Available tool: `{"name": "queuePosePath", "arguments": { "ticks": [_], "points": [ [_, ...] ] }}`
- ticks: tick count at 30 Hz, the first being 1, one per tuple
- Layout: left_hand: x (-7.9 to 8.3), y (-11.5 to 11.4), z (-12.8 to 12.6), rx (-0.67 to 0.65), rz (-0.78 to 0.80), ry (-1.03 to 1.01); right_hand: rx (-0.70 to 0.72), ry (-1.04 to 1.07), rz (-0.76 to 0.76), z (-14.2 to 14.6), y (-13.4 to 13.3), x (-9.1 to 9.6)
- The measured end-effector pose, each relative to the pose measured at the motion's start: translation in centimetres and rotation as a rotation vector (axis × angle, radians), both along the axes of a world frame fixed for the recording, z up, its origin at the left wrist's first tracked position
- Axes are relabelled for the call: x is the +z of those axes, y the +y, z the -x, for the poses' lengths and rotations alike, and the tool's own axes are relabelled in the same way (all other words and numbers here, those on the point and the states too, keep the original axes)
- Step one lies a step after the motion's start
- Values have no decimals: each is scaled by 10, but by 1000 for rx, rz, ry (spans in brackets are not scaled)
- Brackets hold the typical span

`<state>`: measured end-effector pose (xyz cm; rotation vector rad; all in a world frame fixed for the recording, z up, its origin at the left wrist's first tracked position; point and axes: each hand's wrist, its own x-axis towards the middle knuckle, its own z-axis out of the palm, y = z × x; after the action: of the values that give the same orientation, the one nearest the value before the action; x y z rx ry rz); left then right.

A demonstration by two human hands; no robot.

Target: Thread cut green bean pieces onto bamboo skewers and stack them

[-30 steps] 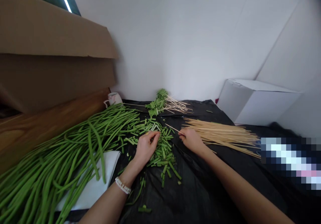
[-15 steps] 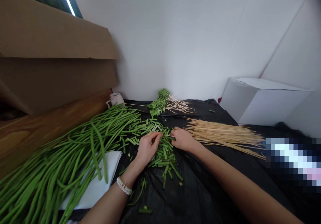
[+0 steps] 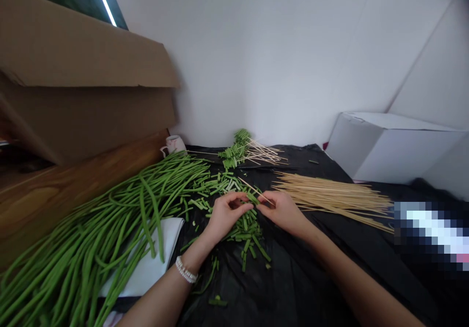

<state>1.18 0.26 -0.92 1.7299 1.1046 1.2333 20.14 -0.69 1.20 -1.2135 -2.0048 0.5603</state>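
Observation:
My right hand (image 3: 282, 210) pinches a thin wooden skewer (image 3: 251, 186), which slants up and left over the bean pieces. Close by, my left hand (image 3: 227, 214) has its thumb and fingers curled around a cut green bean piece (image 3: 252, 198) at the fingertips, partly hidden. Beneath both hands lies a loose heap of cut bean pieces (image 3: 242, 229). Behind them, bean pieces threaded on skewers (image 3: 234, 152) are stacked, their bare sticks (image 3: 266, 152) pointing right. A bundle of bare skewers (image 3: 333, 195) lies right of my right hand.
Long whole green beans (image 3: 120, 224) spread across the left, partly over a white folded sheet (image 3: 161, 249). A mug (image 3: 175, 144) stands behind them, near a large cardboard box (image 3: 88, 117). A white box (image 3: 395, 151) sits at the right. Black plastic (image 3: 293, 278) covers the work surface.
The skewer, earlier level between both hands, now tilts up and left from my right hand. My left hand has come off it and now holds a bean piece. The view has shifted slightly.

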Motion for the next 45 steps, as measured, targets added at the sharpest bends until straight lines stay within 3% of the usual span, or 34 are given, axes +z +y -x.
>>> {"name": "queuePosePath", "arguments": {
  "ticks": [5, 9, 13, 21, 28, 45],
  "points": [
    [2, -3, -6, -194, 247, -259, 16, 57, -35, 11, -7, -2],
    [8, -2, -3, -158, 341, -412, 5, 37, -102, 3, -8, 2],
    [11, 3, 4, -141, 494, -626, -92, -62, -147, -10, -10, 2],
    [8, 13, 13, -156, 634, -863, -207, -344, -320, -8, -14, -13],
    [5, 15, 14, -182, 630, -857, -253, -471, -382, -4, -18, -19],
    [5, 12, 13, -157, 596, -728, -270, -486, -363, -4, -18, -21]
  ]
}}
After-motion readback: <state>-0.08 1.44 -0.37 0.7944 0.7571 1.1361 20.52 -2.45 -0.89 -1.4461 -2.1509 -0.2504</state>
